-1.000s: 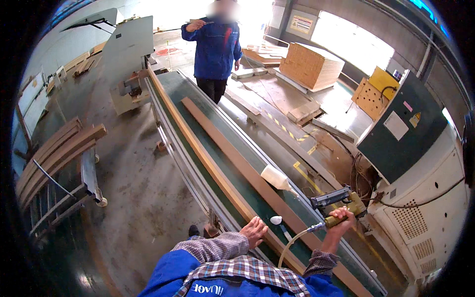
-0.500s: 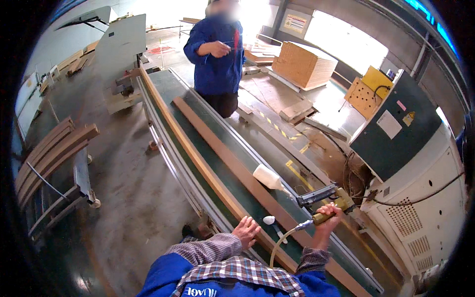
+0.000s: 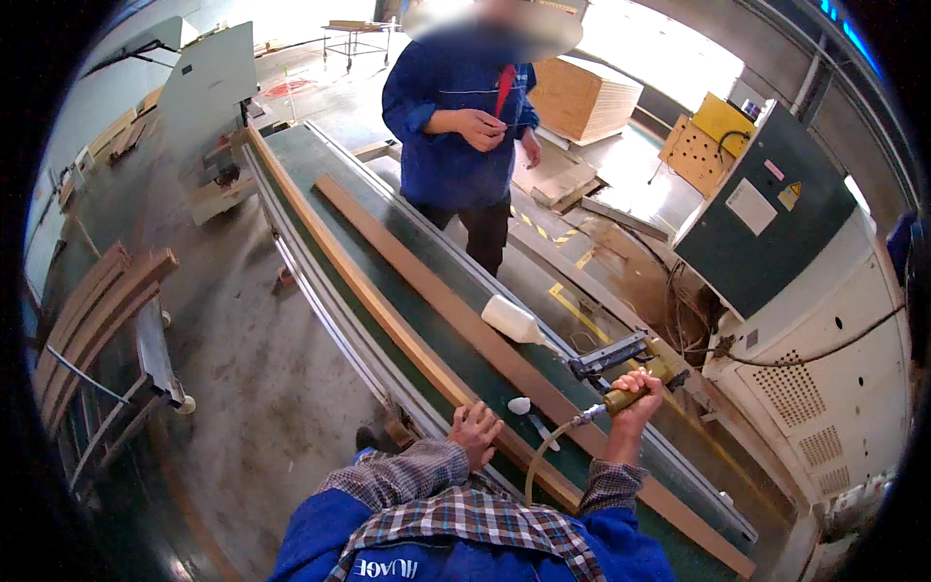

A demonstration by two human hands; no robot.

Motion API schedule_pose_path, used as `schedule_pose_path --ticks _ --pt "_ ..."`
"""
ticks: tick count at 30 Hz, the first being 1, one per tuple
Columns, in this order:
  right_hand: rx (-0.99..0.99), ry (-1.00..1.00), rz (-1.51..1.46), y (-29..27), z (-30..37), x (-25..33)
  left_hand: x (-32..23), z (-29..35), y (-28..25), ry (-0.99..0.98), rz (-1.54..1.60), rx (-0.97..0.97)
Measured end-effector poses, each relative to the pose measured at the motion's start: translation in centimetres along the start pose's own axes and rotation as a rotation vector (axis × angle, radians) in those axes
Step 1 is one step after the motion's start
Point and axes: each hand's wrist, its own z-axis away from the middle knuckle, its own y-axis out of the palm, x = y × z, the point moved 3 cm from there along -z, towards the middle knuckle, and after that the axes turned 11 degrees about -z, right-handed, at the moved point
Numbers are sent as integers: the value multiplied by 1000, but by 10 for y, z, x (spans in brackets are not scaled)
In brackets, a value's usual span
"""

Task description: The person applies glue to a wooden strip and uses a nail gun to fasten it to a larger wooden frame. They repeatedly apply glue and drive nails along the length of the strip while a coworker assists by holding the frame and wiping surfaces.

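While your L hand (image 3: 475, 434) lies open across the long tan wooden strip (image 3: 386, 308) on the green-topped bench (image 3: 417, 242), your R hand (image 3: 635, 396) is wrapped tight round a grey-and-olive air-nailer-type tool (image 3: 613, 358), nose up off the wood. For good control, I'd say: press the strip flat, L fingers well clear of the nose, square the tool up before contact, keep the pale flexible hose (image 3: 536, 464) slack, no snags. Labels, quick: dark-green cabinet panel (image 3: 815, 233) has a white sheet (image 3: 751, 207), pink sticker (image 3: 774, 170), yellow triangular warning sign (image 3: 790, 196); print's too small, can't read. White lettering, upside-down, on your blue workwear (image 3: 320, 529).
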Motion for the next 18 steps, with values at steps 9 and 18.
schedule_pose_path --ticks 9,18 --pt "-71 -102 103 -20 -1 7 0 -2 5 2 -28 -44" --pt "-132 -158 97 -29 1 15 1 1 8 -11 -23 -100"
